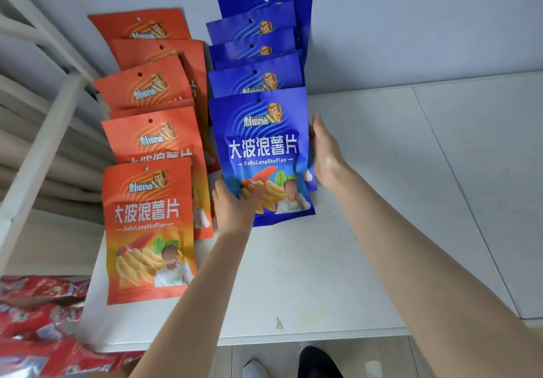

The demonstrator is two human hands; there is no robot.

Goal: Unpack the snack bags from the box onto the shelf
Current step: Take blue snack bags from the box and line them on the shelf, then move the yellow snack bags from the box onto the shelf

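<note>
Blue "DaBoLangShuPian" bag (264, 154) — left hand (235, 205) fingers in a corner pinch, right hand (324, 154) fingers flat alongside.

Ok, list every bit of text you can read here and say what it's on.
"大波浪薯片": front blue bag and front orange bag.
"DaBoLangShuPian": just under that, on both.
"刺猬钓鱼" (stylised, less certain): near the top of both.
Red packets, lower left: print too blurred to read.

Red packets (38, 313) (blurred, unreadable) are cut off bottom-left.
</note>
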